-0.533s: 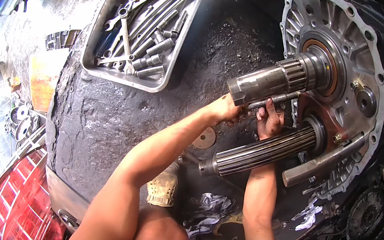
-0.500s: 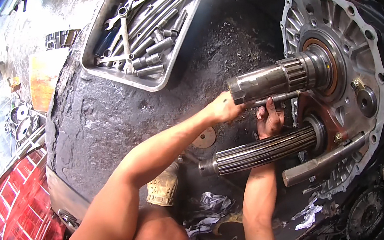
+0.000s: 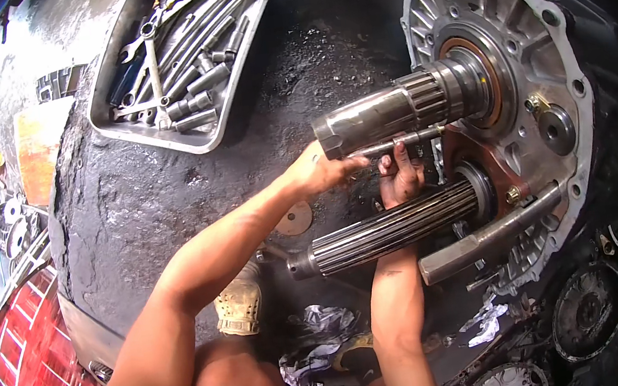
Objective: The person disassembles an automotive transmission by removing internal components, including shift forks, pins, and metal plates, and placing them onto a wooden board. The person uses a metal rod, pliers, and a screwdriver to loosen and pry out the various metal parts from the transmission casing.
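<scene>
Left hand [image 3: 317, 172] had dipped slightly, its hold unclear — right hand [image 3: 402, 180] gripped a slim grey steel rod [image 3: 416, 137], work apparently unfinished.

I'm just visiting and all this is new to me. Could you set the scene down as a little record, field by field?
Left hand: at the left end of a thin metal rod; exact grip partly hidden
Right hand: fingers against the same rod, from below
Above the rod: thick metal shaft
Below the right hand: long grooved shaft, passing over the forearm
At the right: large metal housing, from which both shafts stick out
Upper left: metal tray with wrenches and sockets
</scene>
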Demonstrator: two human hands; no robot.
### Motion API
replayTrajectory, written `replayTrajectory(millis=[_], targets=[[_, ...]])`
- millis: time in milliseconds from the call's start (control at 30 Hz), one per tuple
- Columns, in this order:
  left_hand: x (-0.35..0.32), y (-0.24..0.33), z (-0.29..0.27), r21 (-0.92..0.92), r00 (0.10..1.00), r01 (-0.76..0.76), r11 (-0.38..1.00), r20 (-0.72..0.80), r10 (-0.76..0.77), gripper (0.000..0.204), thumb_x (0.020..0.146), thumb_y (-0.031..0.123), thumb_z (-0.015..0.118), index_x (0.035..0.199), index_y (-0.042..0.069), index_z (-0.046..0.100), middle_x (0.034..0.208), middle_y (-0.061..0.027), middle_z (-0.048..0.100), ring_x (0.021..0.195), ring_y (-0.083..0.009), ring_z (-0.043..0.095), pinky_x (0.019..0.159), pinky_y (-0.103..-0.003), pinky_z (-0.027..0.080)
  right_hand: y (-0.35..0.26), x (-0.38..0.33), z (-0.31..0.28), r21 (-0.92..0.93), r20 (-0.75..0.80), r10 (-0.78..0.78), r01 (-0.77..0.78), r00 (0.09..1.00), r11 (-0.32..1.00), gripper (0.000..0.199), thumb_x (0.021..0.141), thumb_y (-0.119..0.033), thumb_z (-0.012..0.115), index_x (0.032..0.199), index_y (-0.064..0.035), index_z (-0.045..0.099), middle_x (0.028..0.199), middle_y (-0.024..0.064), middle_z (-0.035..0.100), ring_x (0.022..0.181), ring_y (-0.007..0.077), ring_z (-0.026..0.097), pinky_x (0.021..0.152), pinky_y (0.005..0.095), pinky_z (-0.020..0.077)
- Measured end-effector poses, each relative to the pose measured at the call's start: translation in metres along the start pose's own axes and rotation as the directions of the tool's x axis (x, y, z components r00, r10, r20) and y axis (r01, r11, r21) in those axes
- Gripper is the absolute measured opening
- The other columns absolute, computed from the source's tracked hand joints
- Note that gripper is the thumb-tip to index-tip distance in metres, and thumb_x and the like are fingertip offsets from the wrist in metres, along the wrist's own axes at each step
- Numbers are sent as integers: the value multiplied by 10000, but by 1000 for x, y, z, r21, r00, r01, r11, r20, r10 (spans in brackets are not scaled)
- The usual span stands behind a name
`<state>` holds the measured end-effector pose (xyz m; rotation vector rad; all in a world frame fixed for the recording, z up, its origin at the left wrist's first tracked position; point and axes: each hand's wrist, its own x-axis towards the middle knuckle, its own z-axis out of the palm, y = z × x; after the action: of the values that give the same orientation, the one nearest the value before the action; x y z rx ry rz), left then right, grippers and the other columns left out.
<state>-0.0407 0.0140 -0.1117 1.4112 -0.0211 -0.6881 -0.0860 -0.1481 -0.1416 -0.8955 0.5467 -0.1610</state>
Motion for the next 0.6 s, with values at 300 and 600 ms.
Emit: replayTrajectory(millis=[300,600], targets=[[-1,11,-10,-177,948,313,933,113,-296,308,952,276,544,1119,22,596,714,-56,595,545,-117,536,428,-262,432,-5,4,4,35,-20,10,-9,1000,999,255,861,-181,680,1062,-44,602,851,37,627,608,106,530,507,221,417],[5,19,-8,-215,940,341,915,51,-338,294,878,199,660,1092,17,570,694,-31,579,558,-118,532,474,-271,456,-11,7,7,-31,-61,8,-10,998,999,232,818,-181,732,980,-63,616,822,37,636,663,124,575,529,242,431]])
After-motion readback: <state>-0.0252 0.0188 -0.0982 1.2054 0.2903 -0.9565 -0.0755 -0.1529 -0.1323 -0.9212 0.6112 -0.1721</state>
